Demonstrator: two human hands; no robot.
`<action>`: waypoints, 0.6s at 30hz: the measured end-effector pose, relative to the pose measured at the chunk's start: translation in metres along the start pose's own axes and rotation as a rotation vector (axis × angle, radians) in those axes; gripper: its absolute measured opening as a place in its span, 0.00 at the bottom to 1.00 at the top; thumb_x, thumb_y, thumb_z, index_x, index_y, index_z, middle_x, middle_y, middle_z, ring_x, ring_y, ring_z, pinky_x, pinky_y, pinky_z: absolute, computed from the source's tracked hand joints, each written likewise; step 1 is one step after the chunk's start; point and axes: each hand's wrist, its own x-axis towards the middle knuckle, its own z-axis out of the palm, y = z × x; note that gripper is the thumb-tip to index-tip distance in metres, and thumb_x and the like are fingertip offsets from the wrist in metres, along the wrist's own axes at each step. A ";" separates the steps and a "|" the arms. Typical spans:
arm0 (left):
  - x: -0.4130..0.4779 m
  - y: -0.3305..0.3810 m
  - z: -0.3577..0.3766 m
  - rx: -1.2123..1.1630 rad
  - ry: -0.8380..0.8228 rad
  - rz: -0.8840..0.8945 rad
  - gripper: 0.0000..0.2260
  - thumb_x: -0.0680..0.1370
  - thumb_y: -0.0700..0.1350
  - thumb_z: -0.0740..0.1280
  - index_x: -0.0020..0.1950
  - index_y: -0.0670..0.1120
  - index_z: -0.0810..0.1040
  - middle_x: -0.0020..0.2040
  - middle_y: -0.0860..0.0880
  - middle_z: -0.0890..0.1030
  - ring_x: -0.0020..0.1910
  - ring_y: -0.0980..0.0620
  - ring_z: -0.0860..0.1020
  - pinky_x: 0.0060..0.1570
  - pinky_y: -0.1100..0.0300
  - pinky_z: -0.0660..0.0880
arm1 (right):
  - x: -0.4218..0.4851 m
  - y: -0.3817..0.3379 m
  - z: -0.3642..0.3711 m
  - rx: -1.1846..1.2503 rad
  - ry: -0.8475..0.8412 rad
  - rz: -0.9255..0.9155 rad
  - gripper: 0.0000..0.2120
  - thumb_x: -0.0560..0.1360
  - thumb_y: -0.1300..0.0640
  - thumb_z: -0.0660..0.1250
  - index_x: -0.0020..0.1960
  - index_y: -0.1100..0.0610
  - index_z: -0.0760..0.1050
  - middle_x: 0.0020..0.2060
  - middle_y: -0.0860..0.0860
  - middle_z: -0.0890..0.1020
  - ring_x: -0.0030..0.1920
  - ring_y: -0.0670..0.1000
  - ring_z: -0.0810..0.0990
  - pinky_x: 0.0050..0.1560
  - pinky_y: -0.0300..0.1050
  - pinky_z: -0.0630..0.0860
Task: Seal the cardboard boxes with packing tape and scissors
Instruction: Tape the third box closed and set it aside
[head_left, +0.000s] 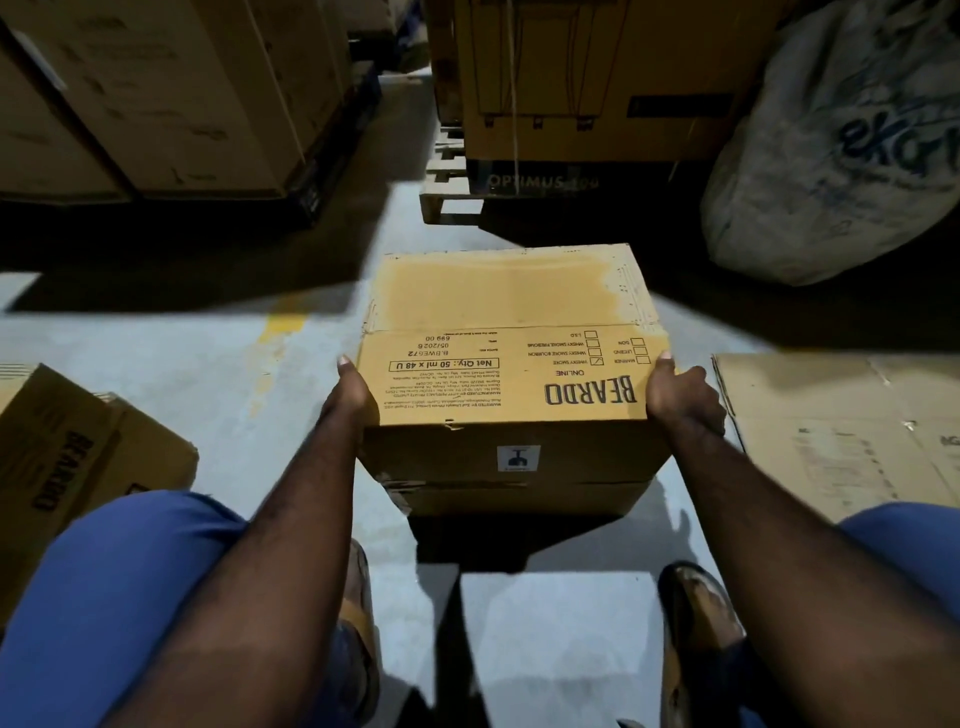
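Brown cardboard box (509, 374) with BEARDO printed on top is held between two hands, in front of the person's knees. The left hand (350, 389) grips its left side, thumb on the top edge. The right hand (680, 395) grips its right side, fingers curled round the edge. It may be lifted a little off the grey floor (234, 364). A second brown box (78, 467) lies to the left, a flat cardboard sheet (831, 431) to the right.

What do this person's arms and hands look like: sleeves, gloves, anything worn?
Both forearms are bare, with no sleeves in view. The left hand and right hand have no gloves, and no watch, band or ring shows. The knees are in blue trousers.
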 end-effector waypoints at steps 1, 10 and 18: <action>0.015 -0.005 0.003 -0.024 -0.007 -0.003 0.65 0.41 0.89 0.41 0.58 0.50 0.83 0.56 0.41 0.85 0.51 0.35 0.83 0.60 0.39 0.76 | 0.000 -0.002 0.000 -0.003 0.001 0.020 0.33 0.83 0.35 0.49 0.75 0.59 0.64 0.68 0.63 0.75 0.66 0.65 0.75 0.60 0.56 0.71; -0.159 0.025 -0.007 0.071 0.181 0.110 0.47 0.72 0.77 0.37 0.59 0.45 0.80 0.56 0.39 0.82 0.54 0.36 0.80 0.59 0.42 0.78 | 0.010 0.003 -0.001 -0.033 0.010 -0.093 0.39 0.81 0.29 0.46 0.61 0.61 0.79 0.54 0.60 0.82 0.48 0.60 0.78 0.46 0.49 0.71; -0.197 0.046 -0.004 -0.052 0.176 0.214 0.42 0.79 0.72 0.38 0.65 0.44 0.79 0.60 0.40 0.80 0.58 0.37 0.79 0.59 0.47 0.77 | 0.019 -0.018 -0.024 0.103 0.129 -0.191 0.39 0.82 0.31 0.41 0.58 0.57 0.80 0.47 0.57 0.80 0.46 0.58 0.76 0.46 0.49 0.69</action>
